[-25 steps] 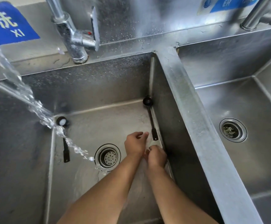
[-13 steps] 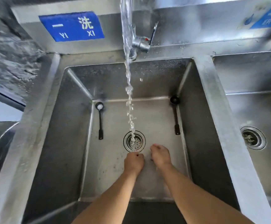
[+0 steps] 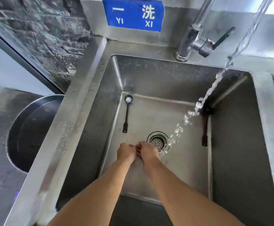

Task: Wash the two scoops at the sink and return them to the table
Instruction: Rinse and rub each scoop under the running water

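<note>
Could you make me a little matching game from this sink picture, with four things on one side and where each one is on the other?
Things:
1. scoop with white residue
2. plain black scoop
3. drain strainer
4. blue sign

Places:
A. on the wall above the basin
B. along the basin floor's right edge
C. in the basin floor, just beyond the hands
D. along the basin floor's left edge

Pairs: 1-D, 2-B, 3-C, 4-A

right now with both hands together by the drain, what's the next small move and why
Probably reach the left hand forward to the handle of the left scoop and bring it under the running water. Both hands are empty, the right hand touching the left, while both scoops lie untouched on the sink floor. The left one holds something white in its bowl; the right scoop lies along the right wall.
</note>
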